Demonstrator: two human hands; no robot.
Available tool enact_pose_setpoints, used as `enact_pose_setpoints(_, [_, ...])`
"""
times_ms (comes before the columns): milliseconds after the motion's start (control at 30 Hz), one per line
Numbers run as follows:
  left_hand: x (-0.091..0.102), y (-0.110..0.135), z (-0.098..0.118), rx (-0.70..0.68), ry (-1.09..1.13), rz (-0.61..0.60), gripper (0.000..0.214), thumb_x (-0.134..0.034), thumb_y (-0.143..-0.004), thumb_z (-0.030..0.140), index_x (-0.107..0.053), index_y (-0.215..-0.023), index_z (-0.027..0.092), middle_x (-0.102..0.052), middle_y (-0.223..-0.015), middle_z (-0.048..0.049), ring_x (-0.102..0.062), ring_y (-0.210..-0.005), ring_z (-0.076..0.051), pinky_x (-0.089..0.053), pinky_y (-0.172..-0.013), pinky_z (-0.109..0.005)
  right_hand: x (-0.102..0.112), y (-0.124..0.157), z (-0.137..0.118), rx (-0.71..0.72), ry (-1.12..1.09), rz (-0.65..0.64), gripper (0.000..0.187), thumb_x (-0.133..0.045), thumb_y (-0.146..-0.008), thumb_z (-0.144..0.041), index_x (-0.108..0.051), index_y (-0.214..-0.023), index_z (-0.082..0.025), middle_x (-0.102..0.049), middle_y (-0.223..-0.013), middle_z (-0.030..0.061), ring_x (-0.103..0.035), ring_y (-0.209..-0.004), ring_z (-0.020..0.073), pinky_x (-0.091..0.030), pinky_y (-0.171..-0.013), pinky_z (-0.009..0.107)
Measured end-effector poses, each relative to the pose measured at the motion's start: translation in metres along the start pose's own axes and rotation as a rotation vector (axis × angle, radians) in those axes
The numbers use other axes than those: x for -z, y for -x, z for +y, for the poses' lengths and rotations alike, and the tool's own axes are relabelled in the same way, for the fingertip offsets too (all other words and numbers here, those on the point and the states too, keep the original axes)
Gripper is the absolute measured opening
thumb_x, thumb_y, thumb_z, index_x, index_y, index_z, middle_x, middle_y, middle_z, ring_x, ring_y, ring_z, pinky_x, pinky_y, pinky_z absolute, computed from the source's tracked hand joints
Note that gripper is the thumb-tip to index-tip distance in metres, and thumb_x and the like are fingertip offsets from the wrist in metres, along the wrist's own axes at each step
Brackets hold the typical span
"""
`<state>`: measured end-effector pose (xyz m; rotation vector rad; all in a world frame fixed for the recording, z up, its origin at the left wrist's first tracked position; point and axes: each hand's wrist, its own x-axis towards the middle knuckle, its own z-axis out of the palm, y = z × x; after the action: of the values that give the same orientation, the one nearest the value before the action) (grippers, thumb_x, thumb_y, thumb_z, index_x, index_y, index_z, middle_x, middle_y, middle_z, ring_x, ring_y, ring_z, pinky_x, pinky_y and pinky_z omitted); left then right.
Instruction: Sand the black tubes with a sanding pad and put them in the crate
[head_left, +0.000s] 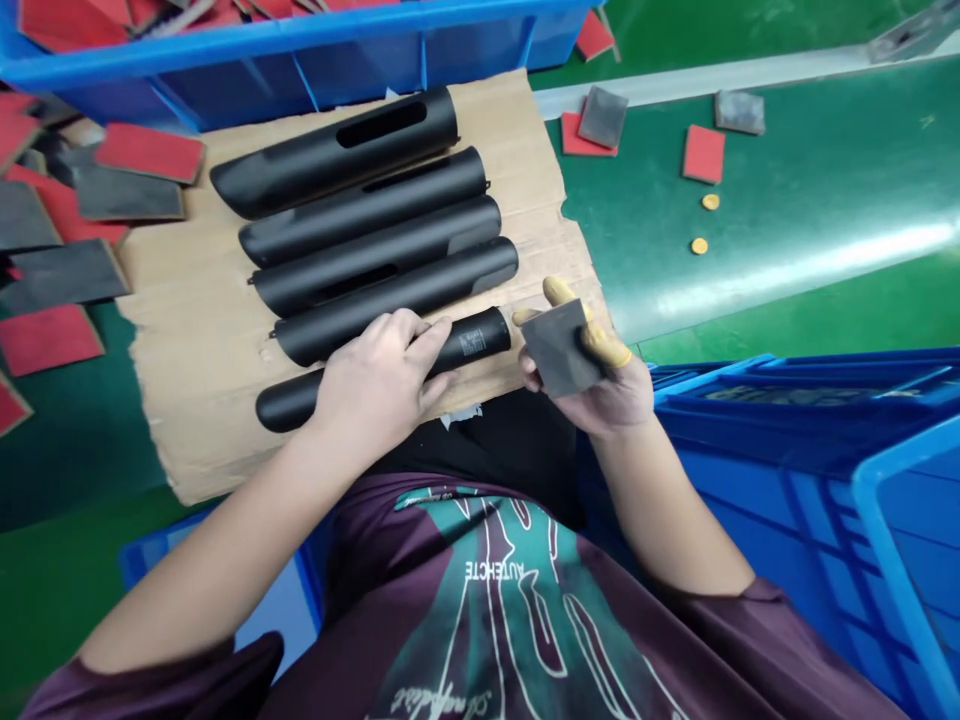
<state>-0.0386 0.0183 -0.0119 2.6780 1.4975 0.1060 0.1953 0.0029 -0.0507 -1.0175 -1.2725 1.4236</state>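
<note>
One black tube (480, 342) beneath left fingers (429, 347); gray pad (561, 352) in right fingers (604, 346).

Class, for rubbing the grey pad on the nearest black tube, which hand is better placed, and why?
The right hand, most likely: it holds the grey pad near the printed end of the black tube. The left hand lies across that tube, so it seems better suited to steadying it.
</note>
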Motion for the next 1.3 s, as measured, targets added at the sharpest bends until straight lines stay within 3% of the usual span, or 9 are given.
enact_pose_setpoints(67, [0.001, -0.002, 0.005, -0.006, 0.011, -0.03, 0.044, -0.063, -0.091, 0.036, -0.061, -0.129, 0.015, -0.065, -0.102, -0.0104, -0.063, -0.098, -0.027, -0.053, -0.073, -0.035, 0.006, 0.002, 0.004, 0.158, 0.156, 0.059, 0.053, -0.042, -0.097, -0.054, -0.05, -0.144, -0.031, -0.073, -0.117, 0.0071, -0.072, -0.082, 0.0224, -0.06, -0.072, 0.043])
enact_pose_setpoints(167, [0.001, -0.005, 0.011, -0.014, 0.029, -0.078, 0.044, -0.06, -0.093, 0.036, -0.06, -0.132, 0.016, -0.063, -0.104, -0.0104, -0.062, -0.1, -0.027, -0.053, -0.076, -0.035, 0.009, 0.004, 0.003, 0.367, 0.479, 0.164, 0.043, -0.056, -0.095, -0.041, -0.058, -0.137, -0.032, -0.07, -0.124, 0.007, -0.068, -0.109, 0.0255, -0.056, -0.095, 0.048])
enact_pose_setpoints(333, [0.001, -0.008, 0.014, -0.003, 0.064, -0.101, 0.046, -0.059, -0.093, 0.037, -0.057, -0.134, 0.016, -0.062, -0.108, -0.0105, -0.062, -0.101, -0.026, -0.053, -0.078, -0.035, 0.004, 0.007, 0.0, 0.571, 0.921, 0.054, 0.045, -0.065, -0.089, -0.022, -0.062, -0.133, -0.028, -0.066, -0.13, 0.0127, -0.065, -0.116, 0.027, -0.056, -0.097, 0.048])
enact_pose_setpoints(500, [0.0, -0.01, 0.013, -0.007, 0.085, -0.092, 0.047, -0.059, -0.094, 0.04, -0.057, -0.134, 0.016, -0.063, -0.109, -0.0102, -0.062, -0.101, -0.025, -0.053, -0.079, -0.034, 0.004, 0.016, 0.002, 0.619, 0.988, -0.022, 0.05, -0.064, -0.088, -0.013, -0.058, -0.136, -0.026, -0.066, -0.128, 0.0164, -0.065, -0.115, 0.0284, -0.058, -0.09, 0.05])
enact_pose_setpoints(733, [0.001, -0.009, 0.013, -0.034, 0.054, -0.091, 0.046, -0.058, -0.094, 0.036, -0.056, -0.135, 0.014, -0.064, -0.107, -0.011, -0.062, -0.1, -0.025, -0.054, -0.08, -0.033, 0.003, 0.015, 0.006, 0.705, 1.031, 0.109, 0.051, -0.066, -0.084, -0.01, -0.062, -0.132, -0.027, -0.074, -0.112, 0.0124, -0.067, -0.095, 0.0253, -0.059, -0.08, 0.046])
enact_pose_setpoints(1300, [0.0, -0.013, 0.012, -0.043, 0.098, -0.155, 0.046, -0.058, -0.093, 0.031, -0.056, -0.135, 0.013, -0.063, -0.106, -0.0147, -0.062, -0.096, -0.028, -0.055, -0.076, -0.037, -0.012, 0.026, -0.002, 0.577, 1.148, 0.218, 0.048, -0.067, -0.084, -0.009, -0.063, -0.13, -0.025, -0.075, -0.108, 0.011, -0.068, -0.09, 0.024, -0.058, -0.076, 0.04])
